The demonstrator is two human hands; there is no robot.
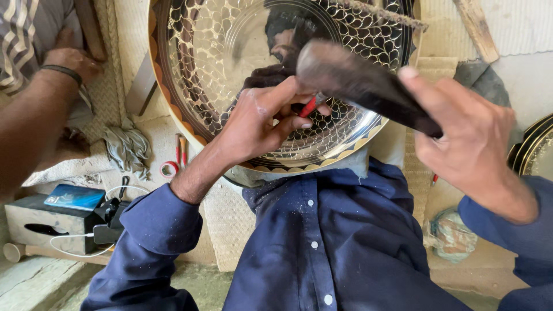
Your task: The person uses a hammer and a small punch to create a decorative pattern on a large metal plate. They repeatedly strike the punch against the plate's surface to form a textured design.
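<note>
Woven straw matting [124, 34] covers the floor at the far side. At far left we note another person's forearm with a dark wristband [63, 72], the hand resting on the mat. Near left: a grey box [43, 224] with a blue flat case [75, 197] on top, white cable beside it, then a crumpled grey rag [128, 147] and a small roll of red tape [169, 169]. At centre, a large round engraved brass tray [230, 63] with scale pattern rests against our dark blue shirt [328, 242]. Our left hand [259, 124] lies on the tray, fingers closed around a thin red-handled chisel [308, 107]. Right of it, our right hand [469, 135] grips a dark blurred hammer [357, 80], head above the chisel. Contact between them: cannot tell.
</note>
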